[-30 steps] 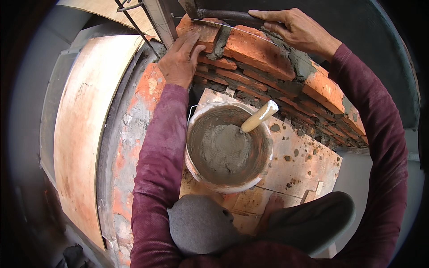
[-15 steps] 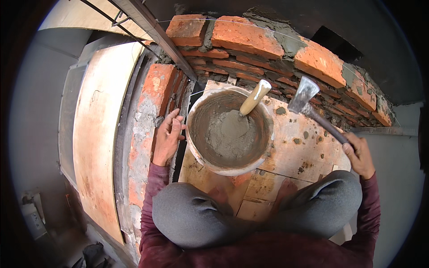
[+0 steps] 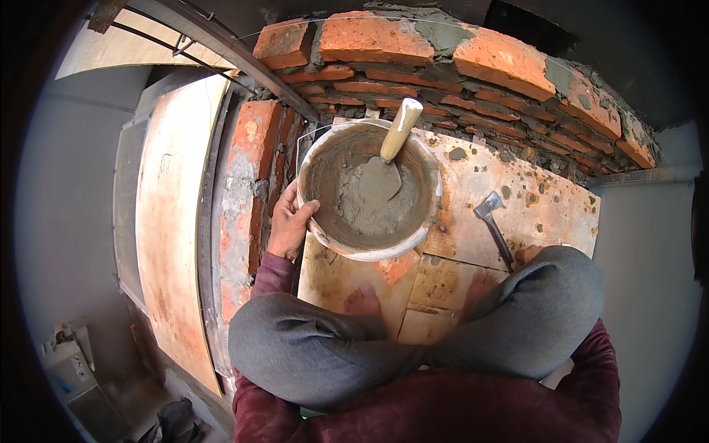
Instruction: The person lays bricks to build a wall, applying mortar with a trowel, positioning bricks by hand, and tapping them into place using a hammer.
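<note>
A round bucket [image 3: 311, 234] of grey mortar stands before me on stained boards. My left hand [image 3: 289, 225] grips its left rim, thumb over the edge and fingers outside. In the mortar [image 3: 354, 210] rests a trowel [image 3: 401, 131], its blade coated grey and its wooden handle leaning up over the far rim. To the right, a hatchet [image 3: 493, 225] is low over the boards, head pointing away. Beside its handle end is my right hand [image 3: 527, 255], mostly hidden behind my knee; whether its fingers hold the handle is unclear.
A curved brick wall [image 3: 502, 65] with wet mortar and a taut string runs across the far side. At left stand a lower brick wall [image 3: 255, 140], a plywood sheet [image 3: 171, 221] and a metal upright [image 3: 221, 48]. My bare feet [image 3: 362, 301] are on the boards [image 3: 509, 177].
My left hand has moved from beside the bucket onto its rim. My right hand has lowered the hatchet toward the boards, coming in behind my knee. The bucket sits slightly further left in view.
</note>
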Demonstrator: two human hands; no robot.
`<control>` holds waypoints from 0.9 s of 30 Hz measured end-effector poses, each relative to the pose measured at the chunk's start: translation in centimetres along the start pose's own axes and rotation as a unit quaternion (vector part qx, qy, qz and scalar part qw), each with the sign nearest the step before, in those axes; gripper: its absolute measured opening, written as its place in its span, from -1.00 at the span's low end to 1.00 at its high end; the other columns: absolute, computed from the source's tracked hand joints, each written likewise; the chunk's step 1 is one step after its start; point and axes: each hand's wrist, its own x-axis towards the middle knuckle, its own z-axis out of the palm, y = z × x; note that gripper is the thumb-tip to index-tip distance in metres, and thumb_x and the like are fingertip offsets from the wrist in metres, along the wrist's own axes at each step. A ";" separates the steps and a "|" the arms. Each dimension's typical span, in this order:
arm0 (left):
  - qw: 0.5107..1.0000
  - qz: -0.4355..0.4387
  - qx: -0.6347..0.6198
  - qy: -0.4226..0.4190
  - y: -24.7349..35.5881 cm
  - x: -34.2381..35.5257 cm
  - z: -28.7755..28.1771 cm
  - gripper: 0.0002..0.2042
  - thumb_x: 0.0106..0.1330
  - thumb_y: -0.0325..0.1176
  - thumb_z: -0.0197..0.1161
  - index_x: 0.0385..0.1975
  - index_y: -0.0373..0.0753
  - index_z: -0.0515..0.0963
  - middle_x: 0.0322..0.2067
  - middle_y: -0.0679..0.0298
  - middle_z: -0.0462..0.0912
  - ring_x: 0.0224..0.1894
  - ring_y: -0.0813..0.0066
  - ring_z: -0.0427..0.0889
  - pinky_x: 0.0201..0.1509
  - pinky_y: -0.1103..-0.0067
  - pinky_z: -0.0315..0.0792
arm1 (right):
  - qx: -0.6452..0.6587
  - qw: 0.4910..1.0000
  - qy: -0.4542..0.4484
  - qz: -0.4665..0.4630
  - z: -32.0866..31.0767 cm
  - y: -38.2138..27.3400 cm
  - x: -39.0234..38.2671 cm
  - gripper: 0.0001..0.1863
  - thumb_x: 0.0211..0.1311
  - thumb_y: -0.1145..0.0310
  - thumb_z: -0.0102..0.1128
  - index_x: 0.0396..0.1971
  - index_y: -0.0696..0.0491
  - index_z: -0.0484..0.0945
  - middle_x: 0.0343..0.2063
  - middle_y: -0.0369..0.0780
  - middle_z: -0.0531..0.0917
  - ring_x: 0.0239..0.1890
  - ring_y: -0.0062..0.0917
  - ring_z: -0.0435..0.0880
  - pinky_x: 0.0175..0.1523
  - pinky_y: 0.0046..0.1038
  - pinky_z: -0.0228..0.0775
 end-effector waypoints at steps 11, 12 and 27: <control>0.994 0.054 -0.090 0.021 -0.3 -3.9 2.1 -0.35 0.12 -0.69 0.03 0.33 -0.44 0.26 0.13 0.19 0.56 0.01 0.56 0.59 0.11 0.63 0.46 | -0.482 0.765 0.182 -0.387 -20.4 -24.4 10.3 -0.32 0.05 0.29 0.41 0.18 0.08 0.32 -0.14 -0.13 0.65 0.06 -0.29 0.62 0.20 -0.22 0.37; 0.994 0.057 -0.080 0.041 -0.2 -4.0 1.6 -0.35 0.13 -0.68 0.06 0.34 -0.47 0.23 0.15 0.16 0.54 0.05 0.54 0.59 0.14 0.63 0.44 | -0.469 0.789 0.139 -0.372 -19.9 -25.1 9.9 -0.32 0.03 0.26 0.44 0.12 0.14 0.31 -0.32 -0.16 0.65 -0.15 -0.28 0.67 -0.02 -0.25 0.46; 0.977 0.065 -0.201 -0.007 -1.7 -2.5 -1.5 -0.47 0.41 -0.48 0.15 0.34 -0.48 0.21 0.15 0.07 0.53 0.10 0.48 0.56 0.19 0.56 0.43 | -0.187 0.944 0.091 -0.255 -23.0 -17.0 -3.1 -0.72 0.23 0.32 0.22 -0.21 0.06 0.32 -0.51 -0.05 0.58 -0.42 -0.09 0.64 -0.32 -0.13 0.41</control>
